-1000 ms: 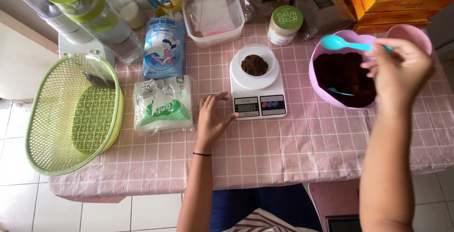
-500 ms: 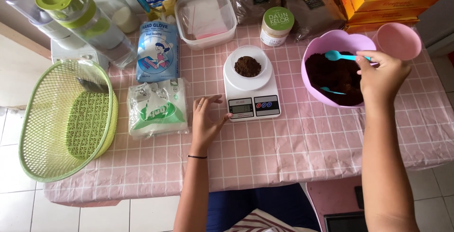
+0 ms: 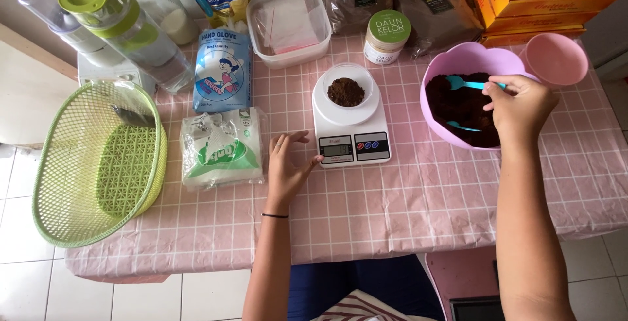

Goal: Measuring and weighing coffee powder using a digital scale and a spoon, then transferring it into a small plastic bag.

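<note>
My right hand (image 3: 520,105) holds a turquoise plastic spoon (image 3: 466,84), its bowl down in the dark brown powder inside a large pink bowl (image 3: 458,59). A second turquoise spoon (image 3: 461,126) lies in that powder. My left hand (image 3: 288,164) rests flat on the pink checked tablecloth (image 3: 405,203), fingers spread, thumb at the left edge of a white kitchen scale (image 3: 350,131). On the scale stands a small white cup (image 3: 347,89) with a little brown powder in it.
A green mesh basket (image 3: 98,164) sits at the left, with white plastic bags (image 3: 222,148) and a blue glove pack (image 3: 222,69) beside it. Behind the scale are a clear tub (image 3: 288,27), a green-lidded jar (image 3: 386,36), dark pouches, orange boxes and a pink cup (image 3: 556,56).
My right hand has lowered the spoon from above the pink bowl's rim down into the powder. My left hand has stayed beside the scale.
</note>
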